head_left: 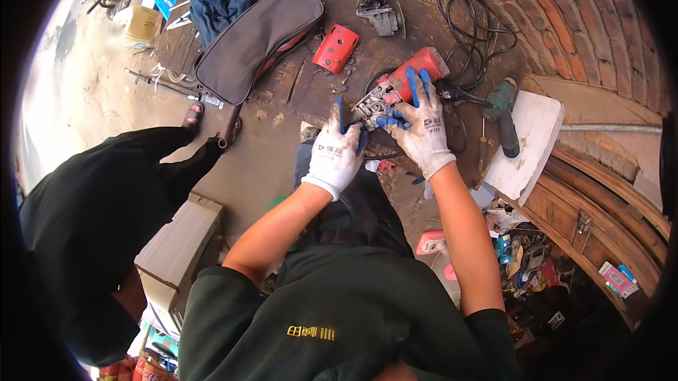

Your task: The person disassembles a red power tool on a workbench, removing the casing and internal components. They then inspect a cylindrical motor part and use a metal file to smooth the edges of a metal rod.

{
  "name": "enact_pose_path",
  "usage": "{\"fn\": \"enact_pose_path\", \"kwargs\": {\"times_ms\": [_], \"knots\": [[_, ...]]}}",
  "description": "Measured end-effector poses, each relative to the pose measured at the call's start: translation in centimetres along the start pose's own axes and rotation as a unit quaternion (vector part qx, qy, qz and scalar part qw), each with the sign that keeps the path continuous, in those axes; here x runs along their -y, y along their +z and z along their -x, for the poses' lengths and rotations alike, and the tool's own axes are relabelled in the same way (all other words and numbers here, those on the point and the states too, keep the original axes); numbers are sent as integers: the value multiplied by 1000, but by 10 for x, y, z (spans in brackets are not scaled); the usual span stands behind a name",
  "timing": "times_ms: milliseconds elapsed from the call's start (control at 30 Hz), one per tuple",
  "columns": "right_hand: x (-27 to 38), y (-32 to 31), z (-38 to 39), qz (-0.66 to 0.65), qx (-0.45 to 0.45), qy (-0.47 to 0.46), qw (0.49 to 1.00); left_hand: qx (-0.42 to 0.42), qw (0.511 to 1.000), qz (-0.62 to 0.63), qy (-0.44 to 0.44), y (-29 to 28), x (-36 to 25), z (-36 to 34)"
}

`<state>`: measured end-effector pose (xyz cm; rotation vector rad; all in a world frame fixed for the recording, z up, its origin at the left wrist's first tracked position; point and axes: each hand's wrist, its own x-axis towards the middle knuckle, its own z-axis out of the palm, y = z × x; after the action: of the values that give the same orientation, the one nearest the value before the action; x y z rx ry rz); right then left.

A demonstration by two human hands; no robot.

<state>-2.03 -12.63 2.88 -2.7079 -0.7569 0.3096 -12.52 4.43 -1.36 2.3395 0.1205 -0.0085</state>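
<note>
A red power tool [424, 74] lies slantwise on the dark, worn tabletop, the metal works and wiring at its near left end bare. My right hand [422, 130], in a white glove with blue fingertips, grips it, two fingers stretched along the red body and the others bent at the bare end. My left hand [335, 148], gloved alike, is around the tip of that end, forefinger on one side and thumb on the other; its remaining fingers are hidden. A loose red housing cover [335, 49] rests on the table to the far left of the tool.
An angle grinder [381, 12] and a coiled black cable [477, 28] lie farther back. At right are a screwdriver [483, 142] and a green cordless tool [503, 109] against a white block [530, 144]. A grey bag [261, 38] lies left; another person [106, 218] bends beside a carton [180, 236].
</note>
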Motion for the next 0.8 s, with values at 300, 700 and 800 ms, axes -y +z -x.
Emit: {"fn": "enact_pose_path", "kwargs": {"times_ms": [300, 700, 800], "knots": [[10, -5, 2, 16, 0, -36, 999, -30, 997, 64, -25, 4, 3, -2], [34, -10, -14, 92, 76, 36, 992, 4, 994, 98, -44, 1, 5, -5], [41, -13, -16, 111, 86, 47, 989, -1, 995, 94, -26, 1, 7, -6]]}}
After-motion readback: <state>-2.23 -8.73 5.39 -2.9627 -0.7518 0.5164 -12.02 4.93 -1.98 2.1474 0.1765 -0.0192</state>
